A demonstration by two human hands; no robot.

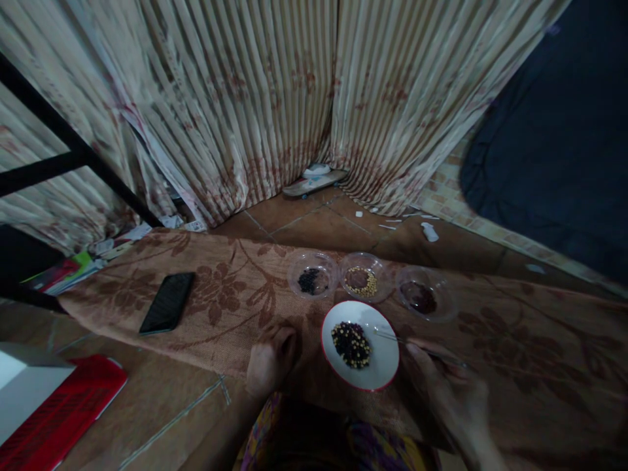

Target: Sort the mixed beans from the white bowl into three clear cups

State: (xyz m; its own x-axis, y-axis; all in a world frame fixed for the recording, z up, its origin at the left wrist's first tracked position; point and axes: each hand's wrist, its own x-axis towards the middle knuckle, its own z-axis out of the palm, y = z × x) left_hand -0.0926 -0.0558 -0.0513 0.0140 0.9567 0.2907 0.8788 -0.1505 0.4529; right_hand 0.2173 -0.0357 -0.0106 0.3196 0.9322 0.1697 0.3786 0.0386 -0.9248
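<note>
A white bowl (385,366) with a red rim stands on the cloth, holding a mixed pile of black, yellowish and dark beans (351,345). My right hand (449,389) is closed around slim metal tweezers (436,355), whose tips reach over the bowl's right side, apart from the pile. Left of the bowl, my left hand (272,356) rests on the cloth in a loose fist, with nothing visible in it. Behind the bowl are three clear plastic cups: one with black beans (308,281), one with yellow beans (360,281) and one with dark red beans (422,299).
A brown floral cloth (220,340) covers the narrow table. A black phone (167,303) lies at its left. Beyond are striped curtains (255,98), a skateboard (316,184) and paper scraps on the tiled floor. A red and white box (63,405) sits at lower left.
</note>
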